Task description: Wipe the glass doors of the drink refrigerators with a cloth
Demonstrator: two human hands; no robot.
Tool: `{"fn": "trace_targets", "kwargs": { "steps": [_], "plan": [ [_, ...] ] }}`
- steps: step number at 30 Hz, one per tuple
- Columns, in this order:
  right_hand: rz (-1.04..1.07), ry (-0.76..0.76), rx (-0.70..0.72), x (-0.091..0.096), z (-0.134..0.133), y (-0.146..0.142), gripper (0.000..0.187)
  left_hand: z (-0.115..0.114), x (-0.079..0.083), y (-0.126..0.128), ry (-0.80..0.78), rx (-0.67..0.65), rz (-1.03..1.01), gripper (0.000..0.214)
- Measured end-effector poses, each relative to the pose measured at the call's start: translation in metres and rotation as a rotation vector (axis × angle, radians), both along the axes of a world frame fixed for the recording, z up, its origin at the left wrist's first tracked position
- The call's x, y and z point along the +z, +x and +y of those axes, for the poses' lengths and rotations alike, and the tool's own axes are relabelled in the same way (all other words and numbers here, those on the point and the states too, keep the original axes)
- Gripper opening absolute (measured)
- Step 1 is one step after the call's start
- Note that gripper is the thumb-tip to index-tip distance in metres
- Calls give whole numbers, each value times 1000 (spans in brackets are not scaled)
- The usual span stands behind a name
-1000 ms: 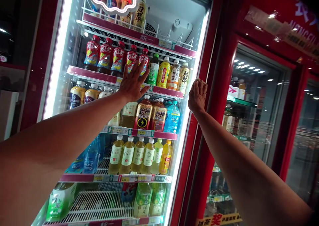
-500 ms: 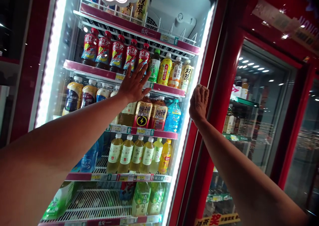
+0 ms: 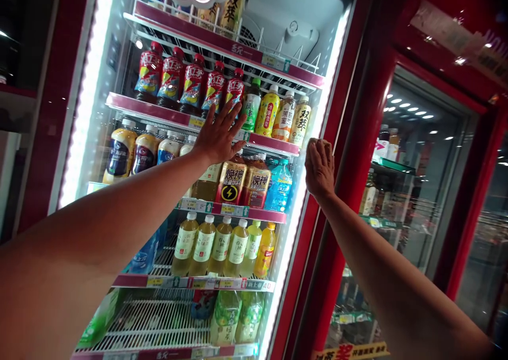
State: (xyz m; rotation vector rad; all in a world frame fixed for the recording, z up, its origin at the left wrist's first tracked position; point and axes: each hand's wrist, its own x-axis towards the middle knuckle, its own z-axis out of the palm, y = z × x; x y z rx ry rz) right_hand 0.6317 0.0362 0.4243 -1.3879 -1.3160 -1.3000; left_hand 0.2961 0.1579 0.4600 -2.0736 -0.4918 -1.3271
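Fridge door (image 3: 119, 58), glass w/ red frame, fills the left and middle of the view; both hands are on it. Left hand (image 3: 218, 137) lies flat on the glass, fingers spread wide, palm over the price strip of the second shelf (image 3: 159, 114), fingertips in front of the red-cap bottles (image 3: 190, 82). Right hand (image 3: 319, 167) is open too but fingers kept together, pressed on the door's right edge by the lit white strip (image 3: 313, 153), right next to the red frame (image 3: 349, 153). Neither hand grips anything.

Progress, as a judgement: door looks shut or very nearly so, since glass and frame line up w/ no gap I can make out. Hands are only pressing, so what's left is small: maybe seating the seal. Can't tell if it's fully sealed.

Around: behind the glass, top wire rack (image 3: 222, 37), then mixed green and yellow tea bottles (image 3: 278, 117), brown energy-drink bottles (image 3: 243, 182) w/ a blue one beside, pale yellow bottles (image 3: 220, 246) lower down, bottom shelf half stocked. Second fridge (image 3: 420, 180) stands just right, also red-framed, its stock dim behind reflections.

Nothing sits btwn hands and glass; nothing blocks the door's edge as far as visible. Lower hinge side is out of view.
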Motion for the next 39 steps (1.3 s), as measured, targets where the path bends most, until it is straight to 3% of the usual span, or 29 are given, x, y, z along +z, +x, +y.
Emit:
{"fn": "trace_targets", "kwargs": {
  "steps": [5, 11, 17, 22, 28, 32, 35, 39],
  "plan": [
    [115, 135, 5, 13, 12, -16, 64, -1, 0, 0, -1, -6, -4, 75],
    [-139, -66, 50, 6, 10, -40, 59, 1, 0, -1, 13, -4, 5, 72],
    [-1, 102, 47, 11, 23, -56, 60, 4, 1, 0, 29, 11, 24, 65],
    [-124, -40, 33, 3, 27, -73, 59, 11, 1, 1, 36, -16, 16, 64],
    [26, 160, 8, 19, 42, -87, 61, 9, 0, -1, 38, -53, 35, 66],
    [-65, 31, 48, 8, 49, -119, 61, 9, 0, -3, 29, -45, 48, 66],
    [-108, -58, 46, 7, 43, -126, 60, 13, -1, -4, 54, -50, 61, 68],
    [1, 32, 18, 16, 47, -133, 61, 17, 0, -5, 92, -54, 84, 74]
  ]
}}
